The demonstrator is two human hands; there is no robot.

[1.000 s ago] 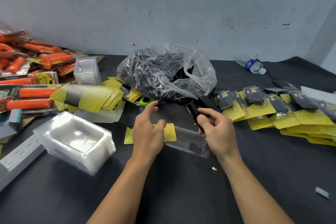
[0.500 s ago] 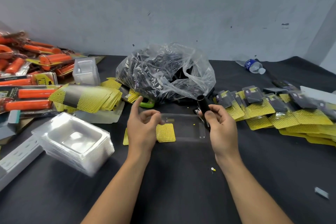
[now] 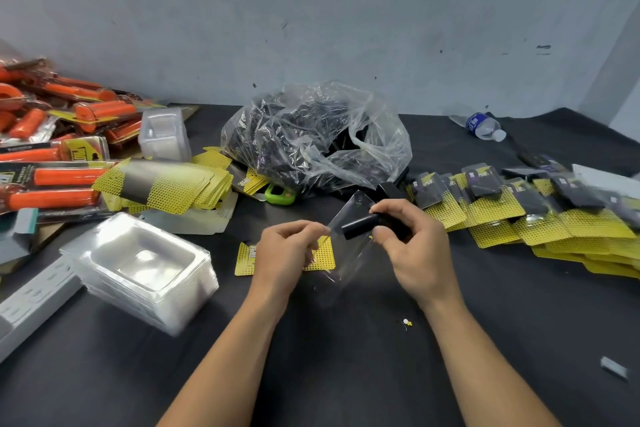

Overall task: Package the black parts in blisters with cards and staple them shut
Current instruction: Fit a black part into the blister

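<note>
Right hand (image 3: 414, 246) grips a black part (image 3: 358, 227); left hand (image 3: 285, 253) pinches a clear blister (image 3: 349, 253). Both are held above the counter (image 3: 346, 374) centre, over a card (image 3: 323, 256).

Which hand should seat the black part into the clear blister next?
Right. The right hand already holds the black part at the clear blister, while the left hand pinches the blister's edge to steady it.
</note>
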